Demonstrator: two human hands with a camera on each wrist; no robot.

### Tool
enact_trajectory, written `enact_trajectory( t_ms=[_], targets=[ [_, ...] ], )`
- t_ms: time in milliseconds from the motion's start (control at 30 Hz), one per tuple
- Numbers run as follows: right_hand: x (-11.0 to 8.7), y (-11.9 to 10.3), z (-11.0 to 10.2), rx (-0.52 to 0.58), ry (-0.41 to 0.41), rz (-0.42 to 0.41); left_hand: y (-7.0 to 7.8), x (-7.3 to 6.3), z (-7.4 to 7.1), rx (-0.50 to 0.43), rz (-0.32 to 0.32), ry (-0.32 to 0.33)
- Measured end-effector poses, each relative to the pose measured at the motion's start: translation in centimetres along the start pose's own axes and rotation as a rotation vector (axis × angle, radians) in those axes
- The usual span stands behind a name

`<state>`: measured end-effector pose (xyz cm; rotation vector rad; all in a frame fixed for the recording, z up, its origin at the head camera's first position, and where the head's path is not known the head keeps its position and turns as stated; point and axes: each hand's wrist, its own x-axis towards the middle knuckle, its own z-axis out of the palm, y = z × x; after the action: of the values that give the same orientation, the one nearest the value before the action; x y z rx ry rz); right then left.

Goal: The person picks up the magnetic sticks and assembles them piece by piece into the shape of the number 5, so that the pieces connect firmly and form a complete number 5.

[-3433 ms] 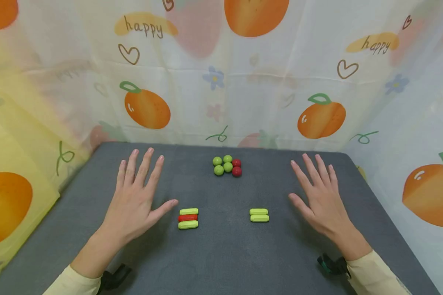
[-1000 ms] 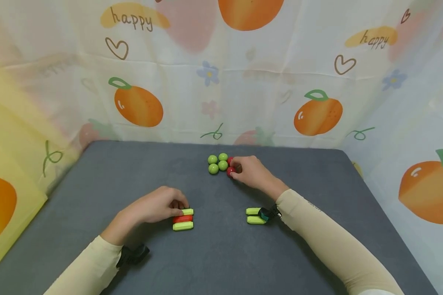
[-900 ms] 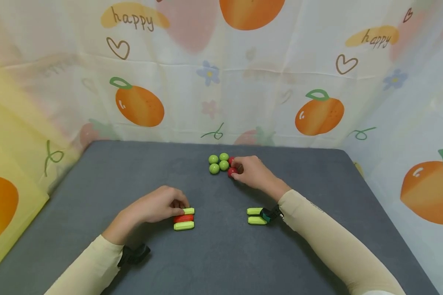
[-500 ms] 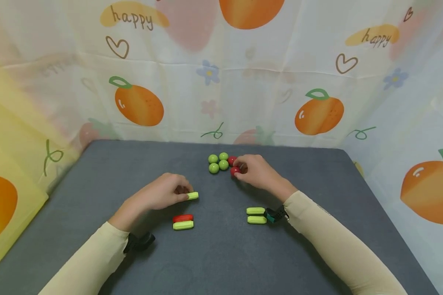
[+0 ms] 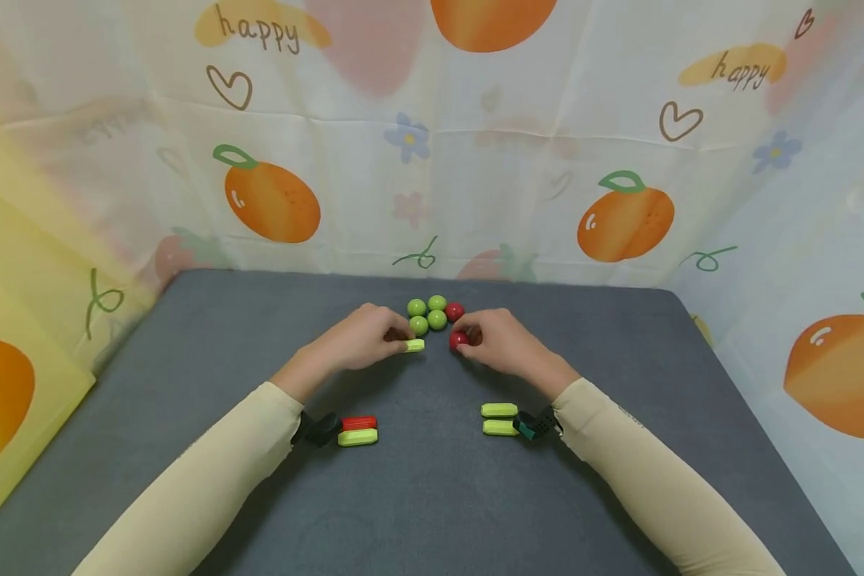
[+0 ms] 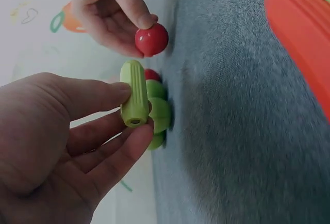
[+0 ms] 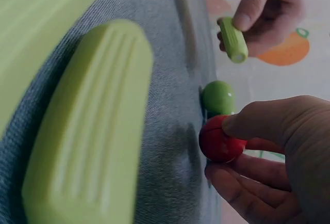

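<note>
Pinching lt-green stick (image 6: 135,97) w/ L fingers (image 6: 124,154), red ball (image 7: 219,145) w/ R fingers (image 7: 237,190), both parted just item-wide.

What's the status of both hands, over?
Left hand pinching yellow-green stick. Right hand pinching red ball. Four green balls, second red ball close by.

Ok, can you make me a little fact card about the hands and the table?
Left hand: pinches a lime bar
Right hand: pinches a red ball
Far group: four green balls, another red ball
Left side: red bar beside another lime bar
Right side: two lime bars, side by side
Surface: dark grey table
Behind: fruit-print cloth
</note>
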<state>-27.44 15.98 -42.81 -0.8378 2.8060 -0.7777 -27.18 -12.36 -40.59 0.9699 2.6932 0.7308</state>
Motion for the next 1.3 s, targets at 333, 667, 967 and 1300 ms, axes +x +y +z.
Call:
enact_trajectory(
  t_ms=[333, 667, 967, 1300],
  targets=[
    [-0.2, 0.4, 0.3, 0.002, -0.004, -0.017, 0.4, 2.4, 1.9, 0.112, 0.011, 0.024],
    [0.1, 0.4, 0.5, 0.002, -0.003, -0.039, 1.4, 3.1, 2.8, 0.133, -0.011, 0.021],
    [0.2, 0.1, 0.5, 0.020, -0.013, -0.031, 2.0, 3.5, 3.5, 0.161, -0.035, 0.025],
    [0.2, 0.2, 0.6, 0.008, -0.016, -0.038, 2.1, 3.6, 3.5, 0.196, -0.018, 0.046]
  ],
)
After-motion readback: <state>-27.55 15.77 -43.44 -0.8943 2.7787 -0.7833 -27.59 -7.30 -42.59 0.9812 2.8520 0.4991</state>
